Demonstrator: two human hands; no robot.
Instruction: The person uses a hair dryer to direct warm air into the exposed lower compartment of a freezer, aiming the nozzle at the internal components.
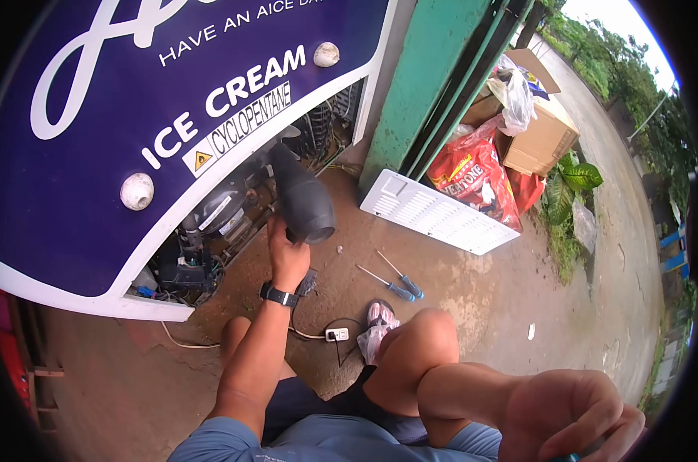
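Head view: beside the freezer, the left hand grasps a black blower; farther from the freezer, the right hand clasps a teal object.

1. Shirt: blue-grey, short-sleeved; small pale lettering on the front, too faint to read.
2. Left sleeve and right sleeve: same blue-grey cloth as the shirt, ending above the elbow.
3. Left wrist: black band, watch-like, with small pale marks along it.
4. Left hand and right hand: ungloved.
5. Shorts: dark, near navy; knees exposed.
6. Footwear: sandal-like, dark strap; pale, translucent material around foot, nature unclear.
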